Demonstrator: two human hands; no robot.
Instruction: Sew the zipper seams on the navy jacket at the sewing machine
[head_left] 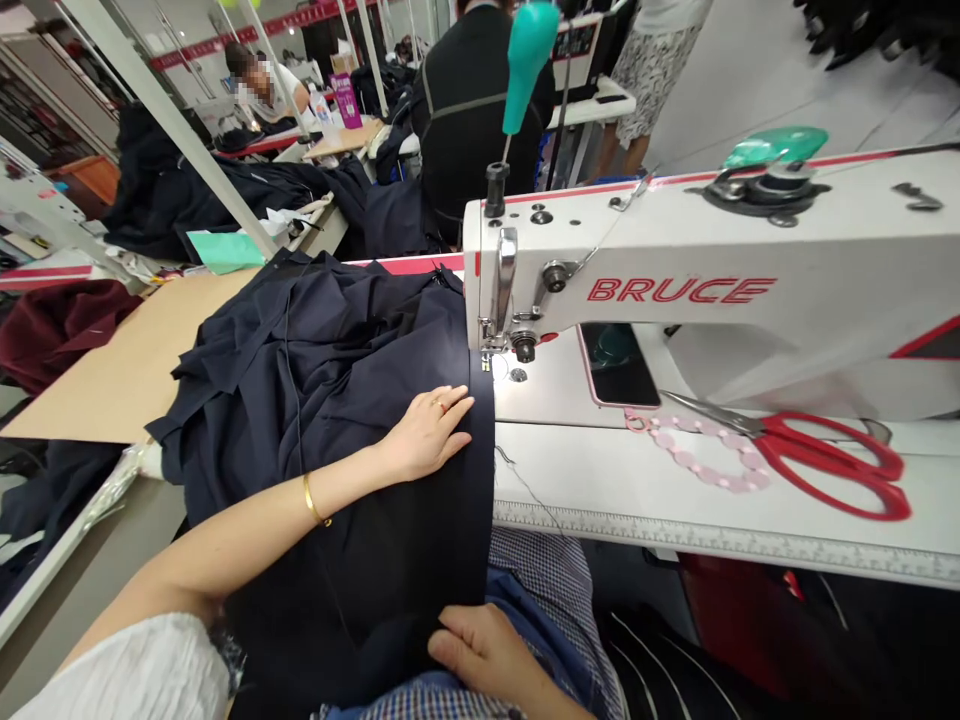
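Dark navy fabric (375, 350) lies bunched on the left of the sewing table, its straight right edge running under the needle area of a white sewing machine (675, 240). My left hand (431, 435) rests flat on the fabric just below the presser foot (486, 362), fingers spread and pointing right. Near my lap, my right hand (480, 645) pinches the lower edge of the same fabric between thumb and fingers. Loose dark thread trails from the fabric edge onto the white table.
Right of the needle lie a phone (619, 365), a pink beaded strap (709, 455) and red-handled scissors (832, 460). A ruler strip (712, 535) lines the table's front edge. Brown board (112, 360) and maroon cloth (64, 325) are at left. Several people are behind.
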